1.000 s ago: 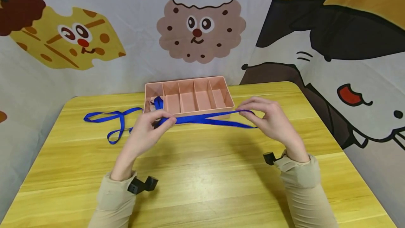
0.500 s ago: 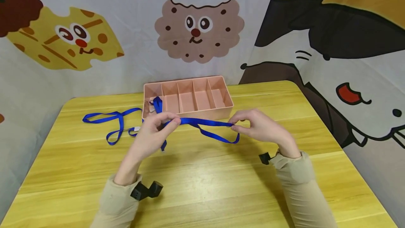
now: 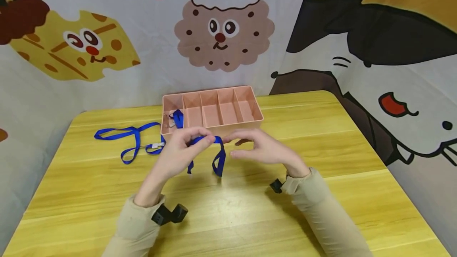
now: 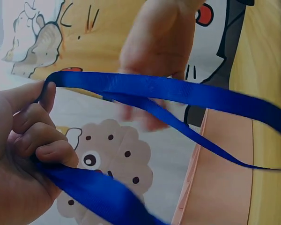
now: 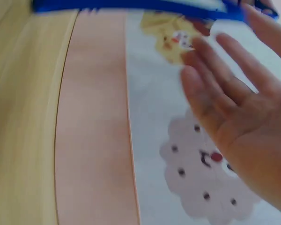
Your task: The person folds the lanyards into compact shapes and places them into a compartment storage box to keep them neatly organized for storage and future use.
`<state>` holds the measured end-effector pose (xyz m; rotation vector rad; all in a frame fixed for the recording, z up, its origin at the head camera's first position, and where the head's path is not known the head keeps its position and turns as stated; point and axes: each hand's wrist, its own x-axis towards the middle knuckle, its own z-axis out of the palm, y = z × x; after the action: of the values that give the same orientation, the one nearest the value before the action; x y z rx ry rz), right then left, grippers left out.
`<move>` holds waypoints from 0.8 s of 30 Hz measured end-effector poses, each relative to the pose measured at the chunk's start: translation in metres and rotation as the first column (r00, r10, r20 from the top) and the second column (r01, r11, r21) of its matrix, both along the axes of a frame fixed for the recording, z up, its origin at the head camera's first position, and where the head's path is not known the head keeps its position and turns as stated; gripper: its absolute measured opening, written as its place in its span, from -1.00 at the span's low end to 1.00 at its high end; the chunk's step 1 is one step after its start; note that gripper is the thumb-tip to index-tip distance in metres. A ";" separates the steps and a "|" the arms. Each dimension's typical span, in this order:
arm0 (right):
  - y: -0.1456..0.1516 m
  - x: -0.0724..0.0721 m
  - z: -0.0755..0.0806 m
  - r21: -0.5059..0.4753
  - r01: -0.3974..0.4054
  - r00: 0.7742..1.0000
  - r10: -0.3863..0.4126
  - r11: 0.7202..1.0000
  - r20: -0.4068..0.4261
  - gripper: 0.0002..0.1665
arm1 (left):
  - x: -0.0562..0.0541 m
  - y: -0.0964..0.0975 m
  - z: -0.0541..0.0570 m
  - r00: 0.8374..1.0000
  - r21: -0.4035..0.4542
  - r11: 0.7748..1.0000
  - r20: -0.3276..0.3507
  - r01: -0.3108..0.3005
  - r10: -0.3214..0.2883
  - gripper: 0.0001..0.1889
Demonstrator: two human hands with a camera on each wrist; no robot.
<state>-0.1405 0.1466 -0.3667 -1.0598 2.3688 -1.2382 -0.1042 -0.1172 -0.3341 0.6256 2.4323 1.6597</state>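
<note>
Blue ribbon lanyard (image 4: 159,88) hangs over the surface (image 3: 228,217), toward its far edge; the left hand (image 3: 187,146), curled, pinches it; the right hand (image 3: 262,148), spread, grips nothing. Likely light and limp; I'd pinch its fold.

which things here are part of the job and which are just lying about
Likely in the job:
held blue strap, pinched by the left hand
right hand, close to it
pink box, bundled strap in its leftmost compartment

Likely just lying about or background:
loose lanyard left of the box, untouched, though perhaps for later
cartoon backdrop
</note>
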 end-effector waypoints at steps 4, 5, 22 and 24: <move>-0.011 -0.002 0.003 -0.219 -0.037 0.990 0.065 0.975 0.123 -0.59 | -0.002 0.000 0.001 1.000 0.025 1.000 0.015 0.013 -0.013 -0.82; -0.012 -0.002 0.004 -0.256 -0.038 0.986 0.078 0.966 0.146 -0.58 | -0.002 0.000 0.000 1.000 0.031 0.999 0.021 0.010 -0.010 -0.81; -0.016 0.012 0.018 -0.291 0.105 0.932 0.008 0.951 0.363 -0.69 | -0.010 0.000 -0.021 1.000 0.213 0.977 -0.010 -0.010 0.013 -0.74; -0.017 0.013 0.018 -0.294 0.113 0.931 0.002 0.949 0.364 -0.72 | -0.010 -0.001 -0.022 1.000 0.223 0.975 -0.020 -0.004 0.009 -0.74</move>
<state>-0.1279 0.1298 -0.3485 -0.7613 1.9791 -1.7056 -0.1147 -0.1182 -0.3563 0.6663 2.2810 1.9566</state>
